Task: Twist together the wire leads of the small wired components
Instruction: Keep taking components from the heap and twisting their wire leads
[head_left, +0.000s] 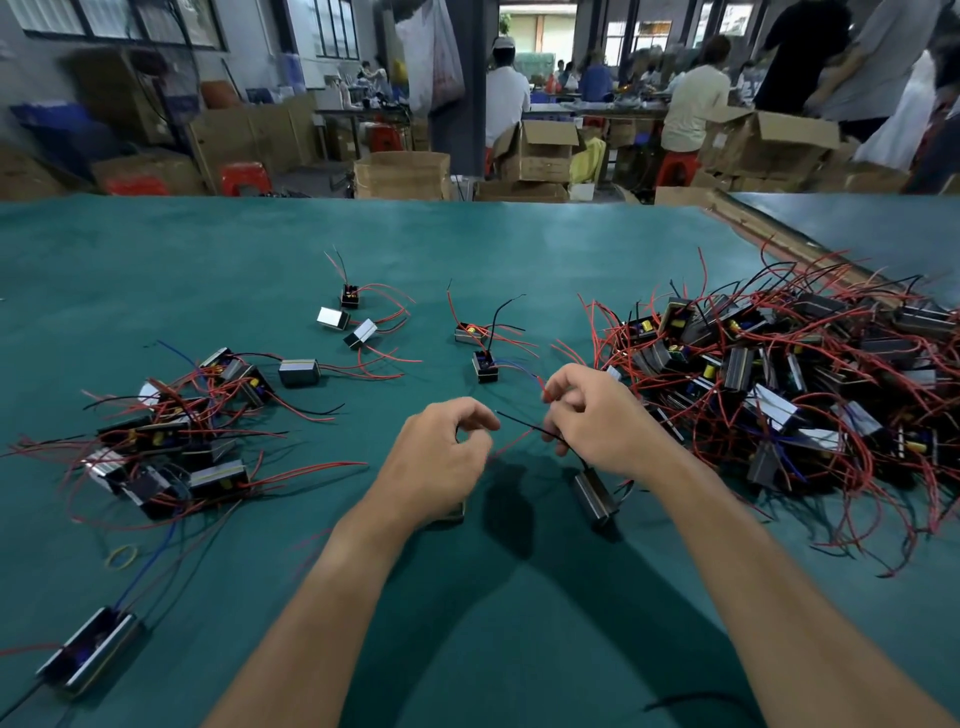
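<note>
while aloft, left grip (441, 457) closed on red lead (511, 442), right grip (597, 421) on black lead (522, 424)

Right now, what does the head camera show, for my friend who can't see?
Two bare hands work over a green table: the right hand pinches a black lead from a small component, and the left hand curls beside a red lead. A big pile of wired components lies on the right, a smaller pile on the left.

Forearms extended; left hand (441, 452), right hand (592, 415) close together, fingers curled, pinching wire leads (522, 426).
</note>
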